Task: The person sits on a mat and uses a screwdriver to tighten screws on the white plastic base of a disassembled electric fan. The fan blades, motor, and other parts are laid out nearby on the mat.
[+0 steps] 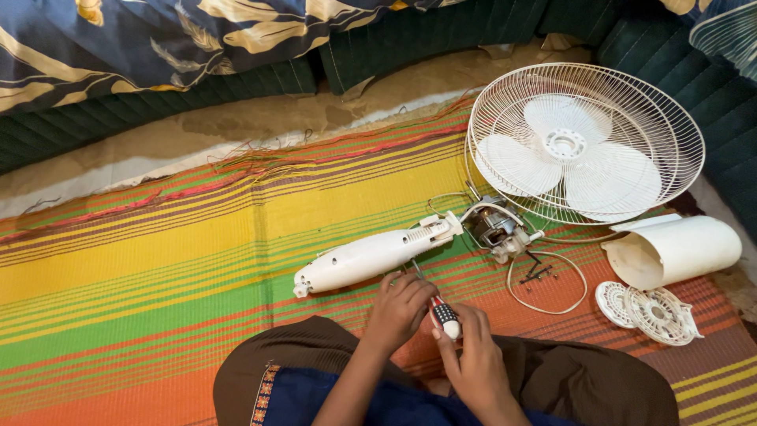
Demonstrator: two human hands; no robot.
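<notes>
A: Where we sit on the striped woven mat (158,260), our left hand (400,309) and right hand (473,359) meet over a screwdriver (438,309) with a red-and-white handle and a black ribbed grip.

B: Agreed. Our left fingers are curled together round the upper part of the tool, near the metal shaft; our right fingers pinch the butt of the handle, thumb on one side, fingertips pressed on the other.

A: Position of the screwdriver: just above our knees, its tip pointing up toward the white fan neck housing (371,256). We cannot tell whether the tip touches the housing; our left hand hides that end.

B: The housing lies on its side, slanting from lower left to upper right. At its upper end sits the bare fan motor (497,226), metal core exposed.

A: A thin white cord (552,292) loops on the mat just right of the motor, with small dark screws (538,272) inside the loop.

B: Beyond the motor, the white wire fan guard (670,118) lies with the white blades (568,154) inside it.

A: Farther right: a white rounded motor cover (678,248) on its side, and below it a white slotted round grille piece (650,312).

B: Dark green cushions (158,110) border the mat at the top.
</notes>
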